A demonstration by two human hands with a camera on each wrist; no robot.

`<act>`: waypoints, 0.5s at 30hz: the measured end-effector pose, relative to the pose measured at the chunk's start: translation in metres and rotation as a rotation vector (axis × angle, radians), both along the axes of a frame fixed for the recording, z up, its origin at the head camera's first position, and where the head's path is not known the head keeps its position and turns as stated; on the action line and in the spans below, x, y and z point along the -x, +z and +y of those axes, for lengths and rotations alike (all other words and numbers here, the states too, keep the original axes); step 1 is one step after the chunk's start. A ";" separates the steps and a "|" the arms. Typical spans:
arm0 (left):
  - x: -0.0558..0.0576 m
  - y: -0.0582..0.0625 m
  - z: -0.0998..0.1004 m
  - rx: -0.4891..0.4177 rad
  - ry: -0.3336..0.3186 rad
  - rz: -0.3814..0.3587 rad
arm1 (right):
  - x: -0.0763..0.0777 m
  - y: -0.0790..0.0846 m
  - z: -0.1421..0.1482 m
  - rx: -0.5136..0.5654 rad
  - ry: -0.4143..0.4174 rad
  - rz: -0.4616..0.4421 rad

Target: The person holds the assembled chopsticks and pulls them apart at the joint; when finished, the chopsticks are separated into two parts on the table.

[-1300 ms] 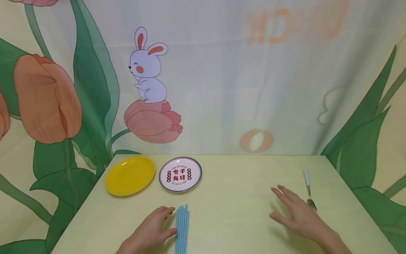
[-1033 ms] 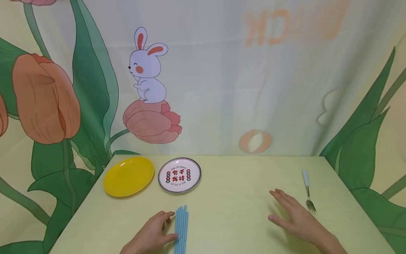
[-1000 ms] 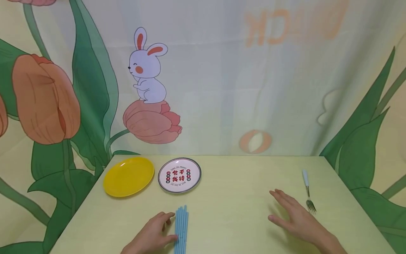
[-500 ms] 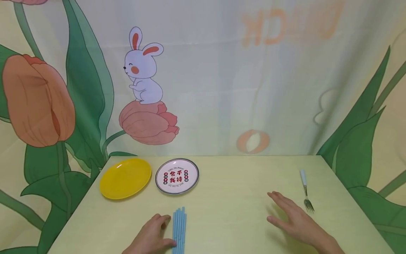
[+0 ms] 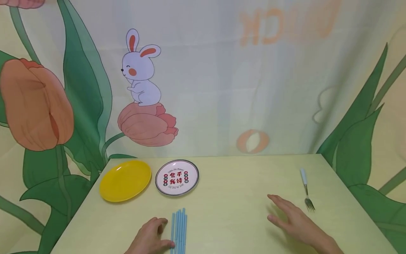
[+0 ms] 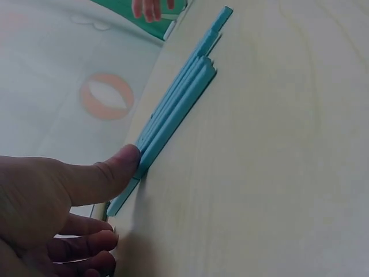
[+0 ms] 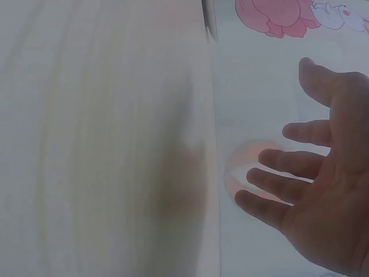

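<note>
While the L hand point(image 5: 147, 235) has thumb & fingers apart, fingers loosely bent, gripping nothing, its thumb tip touches the leftmost of the blue sticks point(image 5: 181, 229). These lie side by side on the table point(image 5: 228, 211), front & L of ctr. R hand point(image 5: 296, 222), fingers spread, is empty; fork point(image 5: 305, 182) near it, to its R. Beyond sticks: white plate point(image 5: 177, 177) w/ red characters, yellow plate point(image 5: 125, 181) just L of it.

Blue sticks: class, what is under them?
The blue sticks lie on the table, seen around them; whatever is directly beneath is covered. The left hand touches them with its thumb.
</note>
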State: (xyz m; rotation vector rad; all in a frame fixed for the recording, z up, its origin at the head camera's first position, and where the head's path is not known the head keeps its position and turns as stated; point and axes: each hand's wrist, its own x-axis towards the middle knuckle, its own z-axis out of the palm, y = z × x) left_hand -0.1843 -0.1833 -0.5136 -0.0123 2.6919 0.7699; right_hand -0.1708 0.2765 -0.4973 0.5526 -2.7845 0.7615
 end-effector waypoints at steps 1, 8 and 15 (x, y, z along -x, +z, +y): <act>-0.001 0.000 -0.001 -0.002 -0.001 0.009 | 0.000 0.000 0.000 -0.002 -0.002 0.005; -0.003 0.009 0.003 -0.006 -0.003 -0.012 | 0.002 -0.002 0.000 0.008 -0.004 -0.020; -0.005 0.015 0.009 0.061 -0.010 0.006 | 0.009 -0.002 0.001 0.064 0.002 -0.157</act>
